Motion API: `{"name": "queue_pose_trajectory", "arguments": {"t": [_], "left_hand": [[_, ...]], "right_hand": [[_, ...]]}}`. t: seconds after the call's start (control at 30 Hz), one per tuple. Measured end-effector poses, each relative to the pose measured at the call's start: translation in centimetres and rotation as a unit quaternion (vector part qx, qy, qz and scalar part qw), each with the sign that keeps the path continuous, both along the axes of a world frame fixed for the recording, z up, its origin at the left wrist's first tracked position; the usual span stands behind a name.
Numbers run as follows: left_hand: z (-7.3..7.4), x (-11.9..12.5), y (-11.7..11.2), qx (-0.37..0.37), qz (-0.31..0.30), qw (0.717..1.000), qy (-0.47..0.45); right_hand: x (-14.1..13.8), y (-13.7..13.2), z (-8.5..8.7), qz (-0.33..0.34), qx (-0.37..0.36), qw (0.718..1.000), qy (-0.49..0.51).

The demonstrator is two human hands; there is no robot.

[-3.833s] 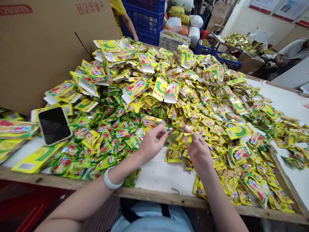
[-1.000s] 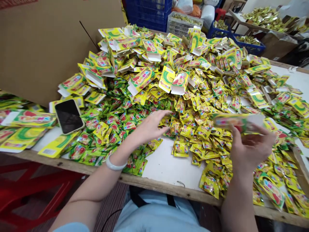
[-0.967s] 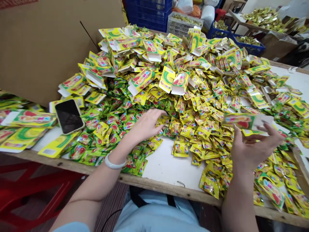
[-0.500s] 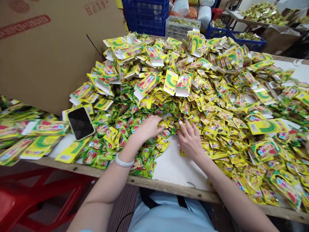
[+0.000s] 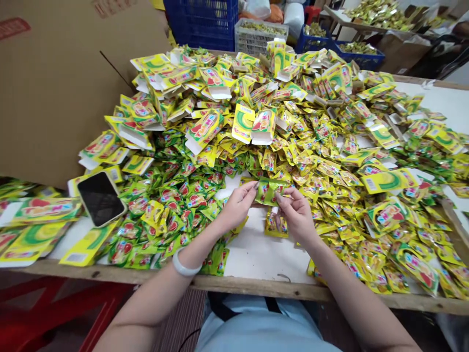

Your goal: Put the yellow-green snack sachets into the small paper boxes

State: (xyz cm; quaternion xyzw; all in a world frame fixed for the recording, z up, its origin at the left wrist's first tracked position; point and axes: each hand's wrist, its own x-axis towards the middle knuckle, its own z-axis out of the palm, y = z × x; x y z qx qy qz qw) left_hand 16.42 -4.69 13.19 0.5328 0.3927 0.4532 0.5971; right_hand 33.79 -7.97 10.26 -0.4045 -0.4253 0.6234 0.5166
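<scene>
Between my two hands is a strip of green candy sachets with red watermelon pictures, raised a little over the table. My left hand pinches its left end between thumb and fingers. The right end is gripped by my right hand. Below the right fingers lies a yellow sachet, partly covered by that hand; whether the hand also touches it I cannot tell. Green sachets are heaped to the left, yellow sachets to the right. A bare patch of white tabletop shows in front of me.
Small printed cartons lie piled across the back of the heap. A phone rests at the left near a large cardboard box. Behind the table stand blue crates and a white crate. A wooden edge runs along the front.
Both hands were down among the sachets; now they hold a green strip up between them. The view has shifted slightly, so the heap and phone sit further left.
</scene>
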Motion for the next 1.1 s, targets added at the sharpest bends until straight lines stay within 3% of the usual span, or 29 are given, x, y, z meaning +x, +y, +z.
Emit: {"name": "queue_pose_trajectory", "arguments": {"t": [0.1,0.17,0.3,0.5,0.77,0.93,1.1], "left_hand": [[-0.3,1.5,-0.9,-0.058,0.008,0.996,-0.067],[-0.3,1.7,-1.0,-0.053,0.039,0.997,-0.042],[0.1,1.6,-1.1,-0.019,0.076,0.997,-0.012],[0.2,2.1,-1.9,0.082,0.094,0.990,0.071],[-0.7,2.4,-1.9,0.065,0.028,0.995,0.073],[-0.4,2.4,-1.4,0.059,0.023,0.996,0.070],[-1.1,1.3,-1.0,0.072,0.037,0.994,0.080]], "right_hand": [[-0.6,0.0,0.8,-0.015,0.026,0.999,-0.038],[-0.8,-0.1,1.4,-0.017,0.050,0.995,-0.087],[-0.5,-0.1,1.9,-0.089,0.098,0.973,-0.190],[-0.5,0.0,1.1,0.023,0.061,0.997,-0.039],[0.4,0.2,0.7,0.011,0.046,0.999,0.000],[0.4,0.4,1.6,0.029,0.056,0.998,-0.031],[-1.2,-0.3,1.1,-0.035,0.114,0.985,-0.127]]}}
